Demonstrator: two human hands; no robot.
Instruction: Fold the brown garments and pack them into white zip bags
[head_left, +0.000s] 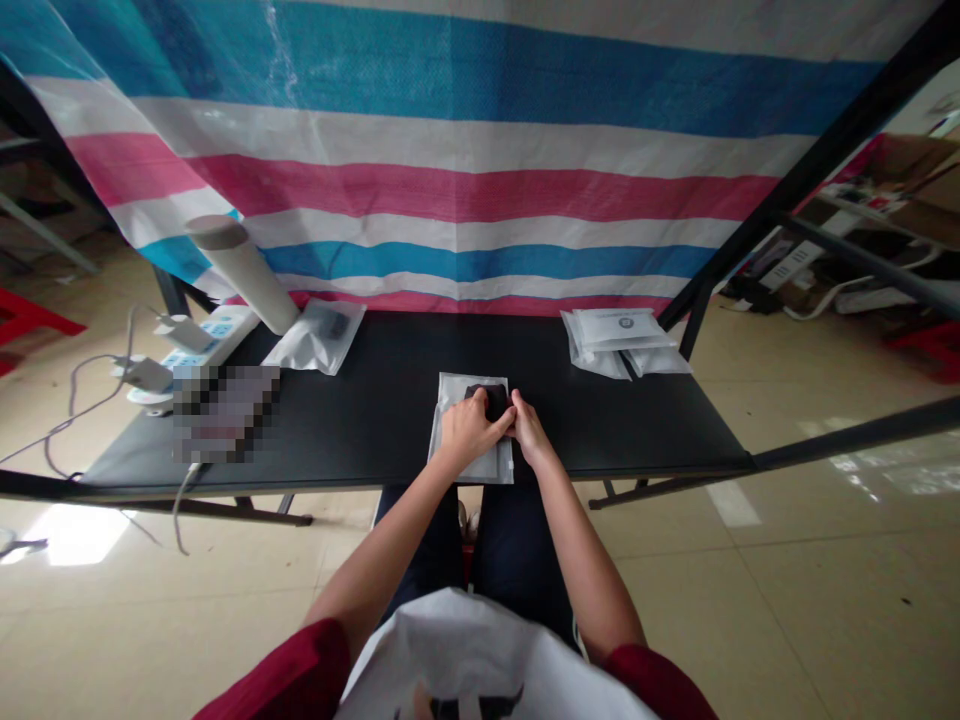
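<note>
A frosted plastic zip bag (495, 466) lies flat on the black table (360, 430) in front of me. On its upper part sits a small, dark, folded item (495, 400), soft-looking; I cannot tell its exact kind. My left hand (471, 430) rests over the bag, its fingers curled on the dark item and its thumb stretched towards the right. Against the item's right edge, my right hand (529, 430) closes its fingers, close to the left thumb. Both hands partly cover the item and the bag.
At the back right lie several stacked frosted bags (622, 335). Another filled bag (322, 335) is at the back left, beside a leaning white bottle (247, 275). Further left are a power strip (217, 340) with chargers and a blurred phone (229, 410) with a cable. A striped sheet (465, 190) hangs behind.
</note>
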